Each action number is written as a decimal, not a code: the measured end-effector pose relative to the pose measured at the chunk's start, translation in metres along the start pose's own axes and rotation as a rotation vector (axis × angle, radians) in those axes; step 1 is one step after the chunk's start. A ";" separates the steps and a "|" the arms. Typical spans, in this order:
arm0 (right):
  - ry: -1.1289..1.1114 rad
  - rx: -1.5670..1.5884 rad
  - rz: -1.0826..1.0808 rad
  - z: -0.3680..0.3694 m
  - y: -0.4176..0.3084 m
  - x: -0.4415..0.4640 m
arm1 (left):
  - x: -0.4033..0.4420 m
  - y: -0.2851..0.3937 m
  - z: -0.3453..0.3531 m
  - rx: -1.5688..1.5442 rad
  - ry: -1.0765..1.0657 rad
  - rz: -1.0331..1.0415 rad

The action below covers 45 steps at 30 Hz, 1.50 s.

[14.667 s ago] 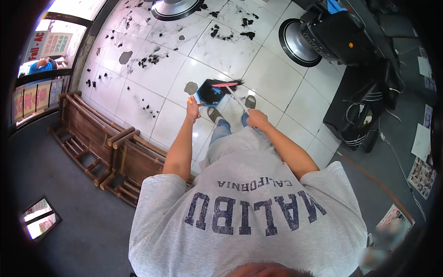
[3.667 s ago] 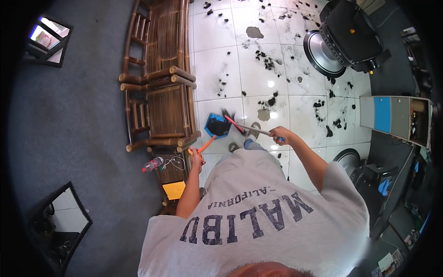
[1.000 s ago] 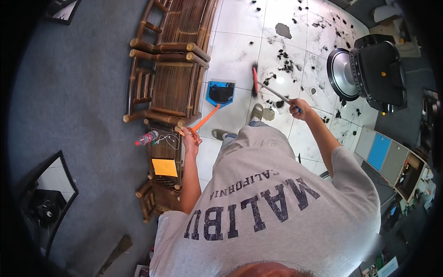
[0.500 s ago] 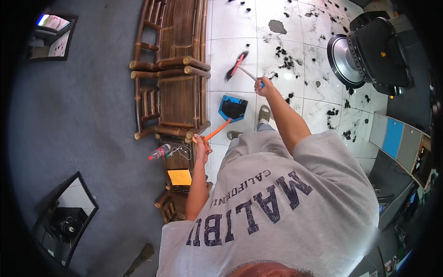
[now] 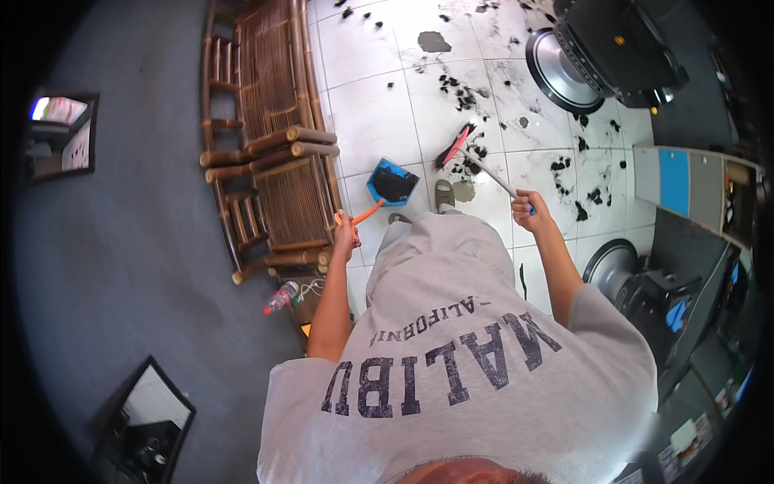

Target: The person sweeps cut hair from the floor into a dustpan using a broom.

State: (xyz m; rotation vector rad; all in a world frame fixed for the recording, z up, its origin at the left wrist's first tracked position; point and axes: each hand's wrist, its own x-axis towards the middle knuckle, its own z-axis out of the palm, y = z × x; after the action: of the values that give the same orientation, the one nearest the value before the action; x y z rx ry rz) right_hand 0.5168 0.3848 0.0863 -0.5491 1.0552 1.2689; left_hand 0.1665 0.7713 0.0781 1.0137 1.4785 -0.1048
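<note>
My left hand (image 5: 346,235) is closed round the orange handle of a blue dustpan (image 5: 374,194), which sits low over the tiles with dark hair in its pan. In my right hand (image 5: 530,212) is the upper end of a broom (image 5: 487,168) with a pale stick and a blue grip. Its red head and dark bristles are down at the floor, right of the dustpan and beside a clump of black hair (image 5: 479,152). My sandalled foot (image 5: 444,196) stands between the dustpan and the broom stick.
Black hair tufts (image 5: 463,97) lie scattered over the white tiled floor (image 5: 363,113). Bamboo benches (image 5: 278,97) line the left wall, with a plastic bottle (image 5: 280,298) near their end. Black salon chairs (image 5: 617,48) on round metal bases and a cabinet (image 5: 676,181) stand on the right.
The broom head has swung right and nearer, from beyond the dustpan to a hair clump beside it. My right hand has come back toward my body. My left hand still holds the dustpan; the view has shifted.
</note>
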 end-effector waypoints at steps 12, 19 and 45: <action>0.622 -0.567 -0.605 -0.032 0.070 -0.030 | 0.085 0.112 0.052 0.600 -0.327 0.118; 0.625 -0.679 -0.586 0.029 0.103 0.107 | 0.123 0.149 0.091 0.867 -0.440 0.180; 0.505 -0.564 -0.634 0.063 0.300 0.047 | 0.121 0.150 0.103 0.880 -0.466 0.236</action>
State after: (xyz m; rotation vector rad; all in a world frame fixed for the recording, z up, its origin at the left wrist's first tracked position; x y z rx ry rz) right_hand 0.2527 0.5389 0.1356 -1.5632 0.8021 0.8518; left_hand 0.3594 0.8615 0.0270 1.7123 0.8525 -0.8169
